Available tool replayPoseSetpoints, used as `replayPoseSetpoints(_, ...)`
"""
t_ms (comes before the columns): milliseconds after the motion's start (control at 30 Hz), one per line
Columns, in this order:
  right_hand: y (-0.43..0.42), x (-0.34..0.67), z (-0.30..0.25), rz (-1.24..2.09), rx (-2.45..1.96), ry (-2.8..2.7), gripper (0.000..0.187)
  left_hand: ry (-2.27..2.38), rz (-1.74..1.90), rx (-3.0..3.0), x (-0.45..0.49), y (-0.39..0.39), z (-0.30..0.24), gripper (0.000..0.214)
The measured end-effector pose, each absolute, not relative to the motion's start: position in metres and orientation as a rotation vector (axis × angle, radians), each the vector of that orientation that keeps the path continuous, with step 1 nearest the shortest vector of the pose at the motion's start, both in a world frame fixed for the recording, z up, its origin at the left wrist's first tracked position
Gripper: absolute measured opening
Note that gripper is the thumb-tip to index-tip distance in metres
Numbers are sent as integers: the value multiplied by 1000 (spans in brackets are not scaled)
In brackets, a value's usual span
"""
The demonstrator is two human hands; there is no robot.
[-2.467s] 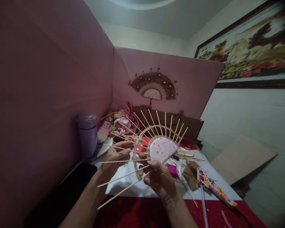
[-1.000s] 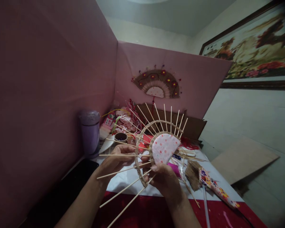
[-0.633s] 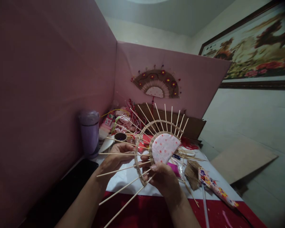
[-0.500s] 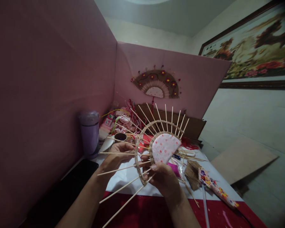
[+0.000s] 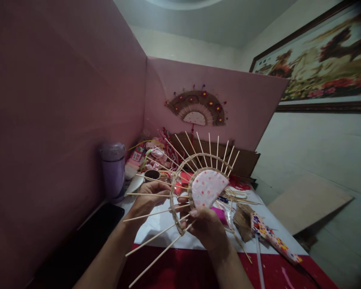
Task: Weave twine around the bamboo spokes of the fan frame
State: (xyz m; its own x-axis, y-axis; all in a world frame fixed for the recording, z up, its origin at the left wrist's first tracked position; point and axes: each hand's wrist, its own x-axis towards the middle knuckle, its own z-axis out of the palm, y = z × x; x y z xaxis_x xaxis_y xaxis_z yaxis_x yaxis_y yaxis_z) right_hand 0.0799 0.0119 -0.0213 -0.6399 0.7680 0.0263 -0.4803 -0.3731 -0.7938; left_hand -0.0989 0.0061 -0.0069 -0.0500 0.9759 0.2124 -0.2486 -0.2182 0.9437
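Note:
A half-round fan frame (image 5: 209, 186) is held up over the table, its white centre dotted with red. Thin wooden sticks spread out from that centre, crossed by a curved band of brown twine. My right hand (image 5: 209, 224) grips the lower edge of the centre, thumb in front and fingers behind. At the left side of the frame, my left hand (image 5: 153, 196) pinches the outer twine band near a stick; its fingertips are partly hidden behind the band.
A finished fan (image 5: 197, 107) hangs on the pink panel. On the left stand a purple cup (image 5: 113, 172) and a black phone-like slab (image 5: 108, 212). A flower-patterned glue gun (image 5: 273, 237) lies at the right, beside brown cloth (image 5: 243, 220). Ribbons (image 5: 159, 154) pile up at the back.
Both hands keep the same hold on the fan frame, which has barely moved. The camera view has shifted slightly.

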Motion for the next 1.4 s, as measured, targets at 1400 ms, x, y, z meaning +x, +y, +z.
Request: replayPoseSetpoints(1400, 12, 88, -17, 2118, -421, -1151, 37, 1459, 648, 2060, -179, -6, 90, 22)
